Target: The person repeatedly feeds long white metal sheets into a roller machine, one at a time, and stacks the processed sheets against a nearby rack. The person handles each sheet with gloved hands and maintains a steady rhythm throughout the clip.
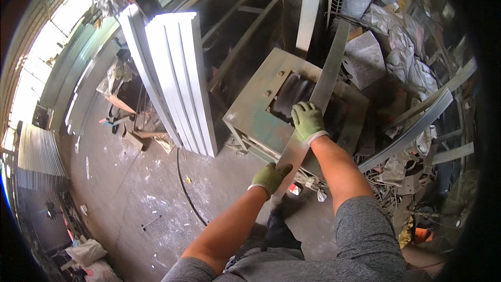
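Note:
A long flat metal bar [331,65] lies slantwise across the top of a worn green-grey metal machine [257,89]. Its near end comes down toward my body. My left hand [269,178], in a green work glove, is closed around the bar's edge close to that end. Farther up, my right hand [308,121], gloved alike, grips the bar from above, beside the machine's opening. A dark rounded part [293,95] shows inside that opening; the bar covers some of it.
A stack of bright metal profiles [180,78] leans upright left of the machine. Crumpled plastic sheeting [412,68] and scrap pile up at right, near a slanting metal strip [412,128]. A black cable [183,183] crosses the floor. More profiles [42,151] stand far left.

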Tool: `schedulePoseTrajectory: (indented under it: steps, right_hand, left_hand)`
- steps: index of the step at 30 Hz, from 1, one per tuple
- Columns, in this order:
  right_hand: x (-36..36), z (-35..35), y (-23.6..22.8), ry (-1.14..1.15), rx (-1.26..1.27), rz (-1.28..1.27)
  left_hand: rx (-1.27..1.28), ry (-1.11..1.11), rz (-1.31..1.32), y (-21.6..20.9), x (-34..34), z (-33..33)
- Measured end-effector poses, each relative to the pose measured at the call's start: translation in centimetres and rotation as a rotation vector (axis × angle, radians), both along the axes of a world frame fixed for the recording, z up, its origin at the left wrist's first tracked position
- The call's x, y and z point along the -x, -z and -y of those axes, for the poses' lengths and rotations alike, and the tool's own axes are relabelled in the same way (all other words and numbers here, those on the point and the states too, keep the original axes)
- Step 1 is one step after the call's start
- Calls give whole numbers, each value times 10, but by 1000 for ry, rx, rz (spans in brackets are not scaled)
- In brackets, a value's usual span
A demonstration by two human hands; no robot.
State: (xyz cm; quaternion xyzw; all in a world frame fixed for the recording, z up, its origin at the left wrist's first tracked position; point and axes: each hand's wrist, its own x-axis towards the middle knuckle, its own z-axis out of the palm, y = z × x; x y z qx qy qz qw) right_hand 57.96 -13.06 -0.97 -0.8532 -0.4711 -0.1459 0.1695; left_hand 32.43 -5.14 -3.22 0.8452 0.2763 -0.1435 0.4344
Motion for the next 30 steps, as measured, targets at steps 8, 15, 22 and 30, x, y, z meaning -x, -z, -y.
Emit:
schedulePoseTrajectory:
  steps: [8,15,22,30]
  right_hand:
    - [84,10,10,-101,92,-6]
    - [214,5,36,-89,47,-189]
    - [388,10,69,-100,228,-284]
    - [501,30,64,-705,89,-552]
  left_hand:
    - [142,-177,-80,-8,92,19]
    - [92,-166,-177,32,220,8]
    - [120,-198,-310,58,393,6]
    - [9,-163,-445,61,581,-9]
